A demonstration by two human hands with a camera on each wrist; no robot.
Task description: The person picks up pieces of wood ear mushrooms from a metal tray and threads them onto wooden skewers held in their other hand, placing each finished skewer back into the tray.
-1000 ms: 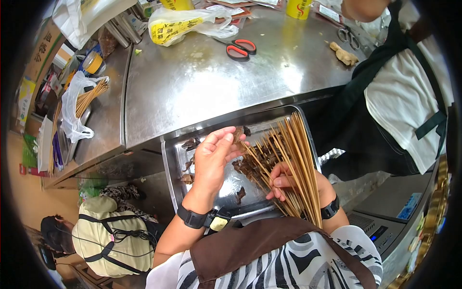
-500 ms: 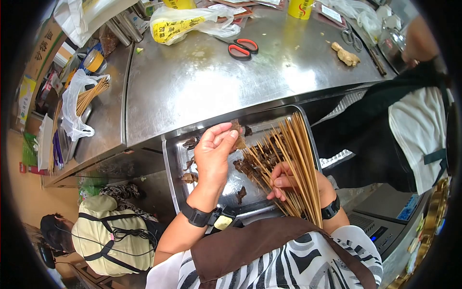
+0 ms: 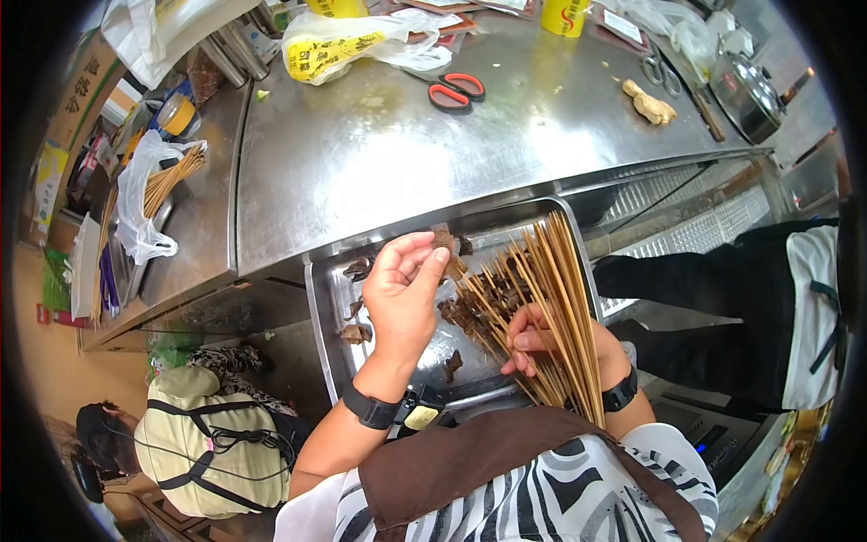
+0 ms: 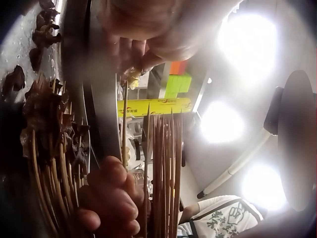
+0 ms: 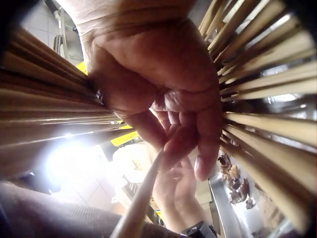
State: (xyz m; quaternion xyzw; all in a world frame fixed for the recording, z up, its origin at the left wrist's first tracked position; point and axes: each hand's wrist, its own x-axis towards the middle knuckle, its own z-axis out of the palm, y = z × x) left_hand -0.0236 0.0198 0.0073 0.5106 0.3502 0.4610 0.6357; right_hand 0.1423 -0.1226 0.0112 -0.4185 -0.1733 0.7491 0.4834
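Observation:
Over the metal tray [image 3: 318,330], my left hand [image 3: 402,289] pinches a thin brown piece of what looks like wood ear mushroom [image 3: 443,240] between thumb and fingers. Lower right, my right hand [image 3: 533,339] grips a single bamboo skewer [image 5: 141,198] by thumb and fingertips. In the left wrist view that skewer [image 4: 125,114] runs up to the left fingertips. A bundle of bare skewers [image 3: 571,316] stands beside the right hand, along the tray's right side. Skewers threaded with dark mushroom pieces [image 4: 47,116] lie in the tray between the hands.
Loose mushroom pieces [image 3: 355,333] lie at the tray's left. Beyond is a steel counter [image 3: 316,181] with red-handled scissors [image 3: 456,93], a ginger root [image 3: 647,102] and a lidded pot [image 3: 746,95]. Another person [image 3: 741,316] stands at right; one sits lower left.
My left hand has shifted slightly to the right, still pinching the mushroom piece. My right hand stays put. The person at right has moved away, baring the pot and counter edge.

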